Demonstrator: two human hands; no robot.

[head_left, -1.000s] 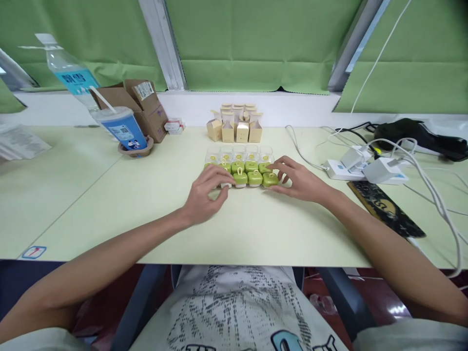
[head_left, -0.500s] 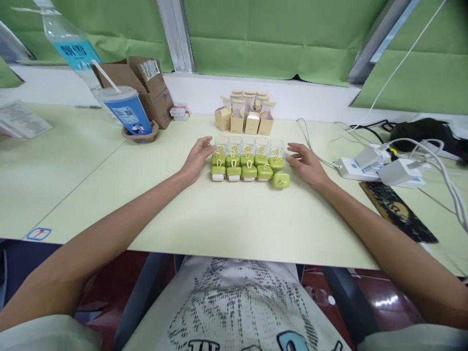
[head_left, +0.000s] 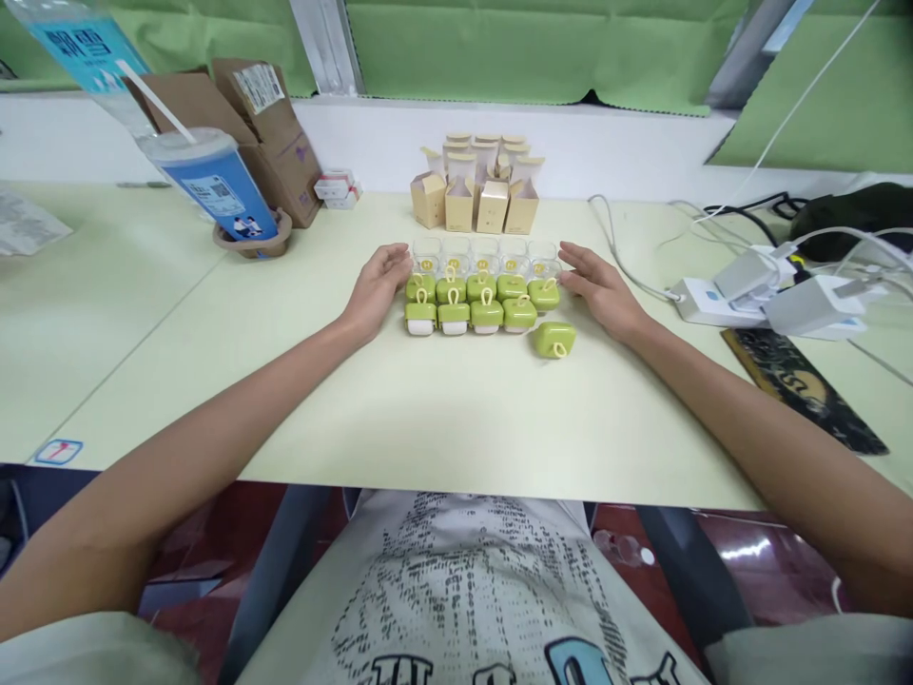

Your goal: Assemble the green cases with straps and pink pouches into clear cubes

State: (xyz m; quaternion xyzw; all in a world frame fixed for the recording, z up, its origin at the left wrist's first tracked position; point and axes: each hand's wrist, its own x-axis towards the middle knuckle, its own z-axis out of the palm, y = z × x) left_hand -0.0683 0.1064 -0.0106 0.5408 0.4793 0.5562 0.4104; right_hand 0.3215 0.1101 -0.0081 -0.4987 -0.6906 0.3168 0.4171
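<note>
Two rows of small green cases with pale yellow loops point(head_left: 487, 312) stand in front of a row of clear plastic cups point(head_left: 485, 257) bearing yellow marks. My left hand point(head_left: 376, 288) rests at the left end of the rows, its fingers stretched toward the cups and cases. At the right end, my right hand point(head_left: 599, 287) has its fingers extended beside the last cup and case. Neither hand grasps anything. One green case point(head_left: 554, 340) lies apart at the front right, its loop toward me.
Open small cardboard boxes point(head_left: 476, 195) stand at the wall. To the left are a blue drink cup point(head_left: 221, 185), a brown carton point(head_left: 278, 143), a bottle point(head_left: 89, 57) and little white boxes point(head_left: 338, 188). A power strip point(head_left: 706, 303) and a black patterned strip point(head_left: 806, 385) lie right.
The separate green case at the front right has turned, its loop now facing me, and sits farther from the row. My hands stay at the row ends; the view has shifted slightly.
</note>
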